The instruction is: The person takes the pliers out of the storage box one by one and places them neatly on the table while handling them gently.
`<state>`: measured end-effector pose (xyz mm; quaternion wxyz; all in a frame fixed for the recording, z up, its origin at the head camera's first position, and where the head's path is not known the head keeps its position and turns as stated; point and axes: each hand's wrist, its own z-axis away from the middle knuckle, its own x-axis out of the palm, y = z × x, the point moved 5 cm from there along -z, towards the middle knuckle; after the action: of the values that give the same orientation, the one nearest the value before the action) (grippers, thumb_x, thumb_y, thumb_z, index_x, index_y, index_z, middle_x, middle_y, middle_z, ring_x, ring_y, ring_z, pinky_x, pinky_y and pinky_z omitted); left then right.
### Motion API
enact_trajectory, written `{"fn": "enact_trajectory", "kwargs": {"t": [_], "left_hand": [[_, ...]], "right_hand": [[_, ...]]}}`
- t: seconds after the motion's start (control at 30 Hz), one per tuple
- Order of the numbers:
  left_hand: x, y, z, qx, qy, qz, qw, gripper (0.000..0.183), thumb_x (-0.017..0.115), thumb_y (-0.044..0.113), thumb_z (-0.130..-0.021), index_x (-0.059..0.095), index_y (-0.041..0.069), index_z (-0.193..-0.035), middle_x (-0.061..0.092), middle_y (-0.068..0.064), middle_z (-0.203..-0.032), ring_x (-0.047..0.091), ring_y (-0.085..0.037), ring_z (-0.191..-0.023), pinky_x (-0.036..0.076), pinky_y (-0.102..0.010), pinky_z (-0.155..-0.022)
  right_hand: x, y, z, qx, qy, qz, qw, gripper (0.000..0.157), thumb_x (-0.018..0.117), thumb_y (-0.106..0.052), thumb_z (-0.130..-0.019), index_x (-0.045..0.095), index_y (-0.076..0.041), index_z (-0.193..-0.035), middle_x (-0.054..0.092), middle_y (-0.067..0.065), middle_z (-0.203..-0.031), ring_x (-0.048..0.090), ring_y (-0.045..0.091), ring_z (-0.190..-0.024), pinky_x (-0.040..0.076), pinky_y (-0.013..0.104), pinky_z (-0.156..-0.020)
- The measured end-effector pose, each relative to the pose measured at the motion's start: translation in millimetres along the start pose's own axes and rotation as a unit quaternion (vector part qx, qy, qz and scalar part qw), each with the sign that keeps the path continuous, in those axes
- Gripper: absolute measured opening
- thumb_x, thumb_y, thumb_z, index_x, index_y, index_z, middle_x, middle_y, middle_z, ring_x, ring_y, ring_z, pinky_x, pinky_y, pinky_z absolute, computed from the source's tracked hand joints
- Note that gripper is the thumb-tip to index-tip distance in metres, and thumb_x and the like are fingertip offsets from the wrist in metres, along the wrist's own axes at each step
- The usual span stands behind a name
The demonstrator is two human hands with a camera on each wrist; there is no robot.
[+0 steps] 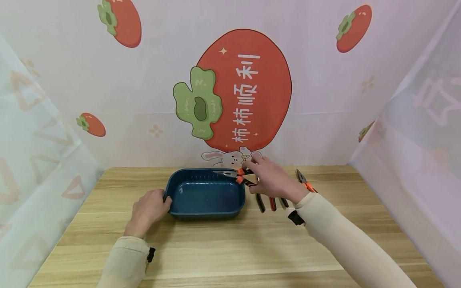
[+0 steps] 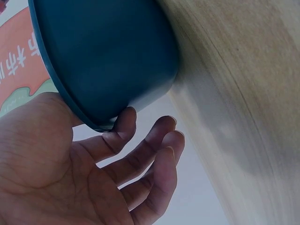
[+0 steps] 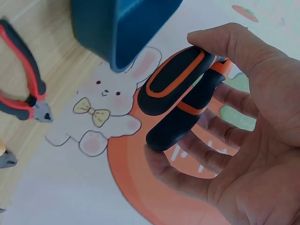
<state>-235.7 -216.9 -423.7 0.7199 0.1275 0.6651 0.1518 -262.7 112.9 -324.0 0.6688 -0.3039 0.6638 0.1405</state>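
Note:
My left hand grips the left rim of a blue plastic basin, thumb on the inner side and fingers outside, as the left wrist view also bears out. In my right hand is a pair of long-nose pliers with black and orange handles, held over the basin's right end. Their grey nose points left above the inside of the basin. The right wrist view shows the thumb and fingers around the handles.
Right of the basin lie pliers with red and black handles and other dark-handled tools, partly under my right arm. Farther right is another orange-handled pair of pliers. A printed cloth hangs behind the wooden table.

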Motion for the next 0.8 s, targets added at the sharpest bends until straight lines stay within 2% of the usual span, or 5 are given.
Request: {"fn": "enact_trajectory", "kwargs": {"t": [0.23, 0.57, 0.8], "left_hand": [[0.4, 0.2, -0.1, -0.001, 0.000, -0.001, 1.0000, 0.027, 0.053, 0.022, -0.100, 0.055, 0.009, -0.077, 0.049, -0.007, -0.069, 0.050, -0.024, -0.062, 0.036, -0.037, -0.054], [0.2, 0.4, 0.3, -0.001, -0.002, 0.002, 1.0000, 0.026, 0.053, 0.022, -0.100, 0.056, 0.009, -0.078, 0.050, -0.007, -0.070, 0.051, -0.024, -0.063, 0.036, -0.037, -0.055], [-0.2, 0.3, 1.0, 0.004, 0.002, 0.001, 1.0000, 0.026, 0.052, 0.022, -0.101, 0.055, 0.009, -0.078, 0.049, -0.007, -0.070, 0.050, -0.024, -0.062, 0.036, -0.037, -0.054]], "right_hand": [[1.4, 13.8, 8.2, 0.014, -0.005, -0.006, 1.000, 0.058, 0.083, -0.020, -0.083, 0.057, -0.012, -0.134, 0.050, 0.014, -0.139, 0.050, 0.033, -0.118, 0.052, 0.049, -0.092], [-0.9, 36.1, 23.1, 0.039, 0.008, -0.010, 0.999, 0.056, 0.085, -0.018, -0.081, 0.061, -0.009, -0.131, 0.057, 0.010, -0.114, 0.053, 0.026, -0.100, 0.052, 0.042, -0.079], [0.2, 51.9, 30.8, 0.052, 0.016, 0.001, 0.999, 0.056, 0.085, -0.016, -0.080, 0.060, -0.007, -0.130, 0.057, 0.009, -0.112, 0.052, 0.026, -0.094, 0.050, 0.042, -0.078]]}}
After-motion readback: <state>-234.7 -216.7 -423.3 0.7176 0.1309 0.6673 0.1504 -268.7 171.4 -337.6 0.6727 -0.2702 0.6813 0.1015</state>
